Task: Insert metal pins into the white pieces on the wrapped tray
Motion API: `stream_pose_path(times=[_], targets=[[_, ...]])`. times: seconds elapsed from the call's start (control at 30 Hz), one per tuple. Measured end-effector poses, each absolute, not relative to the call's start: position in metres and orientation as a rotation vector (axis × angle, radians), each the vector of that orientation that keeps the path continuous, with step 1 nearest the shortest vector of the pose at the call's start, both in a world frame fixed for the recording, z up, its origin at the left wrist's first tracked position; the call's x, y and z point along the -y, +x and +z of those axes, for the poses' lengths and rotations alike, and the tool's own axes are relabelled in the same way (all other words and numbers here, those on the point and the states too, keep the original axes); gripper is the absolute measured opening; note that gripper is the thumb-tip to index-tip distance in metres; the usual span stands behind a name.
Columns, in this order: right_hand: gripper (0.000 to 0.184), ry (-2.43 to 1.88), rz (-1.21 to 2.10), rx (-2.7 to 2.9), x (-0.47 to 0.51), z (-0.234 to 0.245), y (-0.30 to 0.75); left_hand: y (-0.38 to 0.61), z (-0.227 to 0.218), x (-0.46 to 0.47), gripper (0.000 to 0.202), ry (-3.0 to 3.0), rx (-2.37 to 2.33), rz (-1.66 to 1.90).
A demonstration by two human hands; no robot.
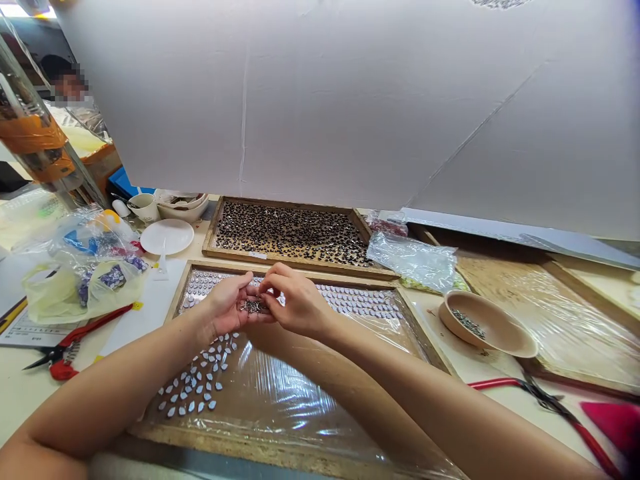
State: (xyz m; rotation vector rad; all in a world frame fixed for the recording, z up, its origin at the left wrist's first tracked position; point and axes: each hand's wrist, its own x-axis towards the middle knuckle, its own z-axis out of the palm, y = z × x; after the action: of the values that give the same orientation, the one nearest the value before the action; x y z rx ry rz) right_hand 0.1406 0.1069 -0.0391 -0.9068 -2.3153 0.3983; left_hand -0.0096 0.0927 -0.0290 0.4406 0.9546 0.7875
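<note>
- Two hands: the left hand [227, 307] lies palm up, slightly cupped; the right hand [299, 305] has thumb and fingertips drawn together over it, and whether they pinch a piece I cannot tell.
- Many small metal pieces [254, 306], too small to count, on the left palm.
- One round bowl [507, 332], right, holding more metal bits [467, 323].
- Two wooden trays: the film-covered front tray [225, 449] bears many pale pieces [212, 405], rowed and scattered; the rear tray [300, 264] holds countless dark pieces [290, 230].
- One white plate [167, 237], one cup [145, 209].
</note>
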Motion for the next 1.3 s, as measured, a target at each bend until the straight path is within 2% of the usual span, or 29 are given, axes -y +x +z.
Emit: stream_pose_path(times=[0.2, 0.53, 0.8, 1.3], targets=[[0.009, -0.975, 0.470, 2.176, -0.112, -0.034, 0.178, -0.013, -0.030, -0.096, 0.011, 0.512, -1.013, 0.725], [0.011, -1.055, 0.495, 2.287, -0.118, -0.057, 0.203, -0.013, -0.025, -0.095, 0.014, 0.519, -1.057, 0.768], [0.010, -1.125, 0.456, 2.243, -0.109, -0.049, 0.203, -0.019, -0.026, -0.103, 0.015, 0.487, -1.052, 0.883], [0.014, -1.222, 0.266, 2.285, -0.107, -0.053, 0.205, -0.015, -0.027, -0.097, 0.016, 0.501, -0.994, 0.882]])
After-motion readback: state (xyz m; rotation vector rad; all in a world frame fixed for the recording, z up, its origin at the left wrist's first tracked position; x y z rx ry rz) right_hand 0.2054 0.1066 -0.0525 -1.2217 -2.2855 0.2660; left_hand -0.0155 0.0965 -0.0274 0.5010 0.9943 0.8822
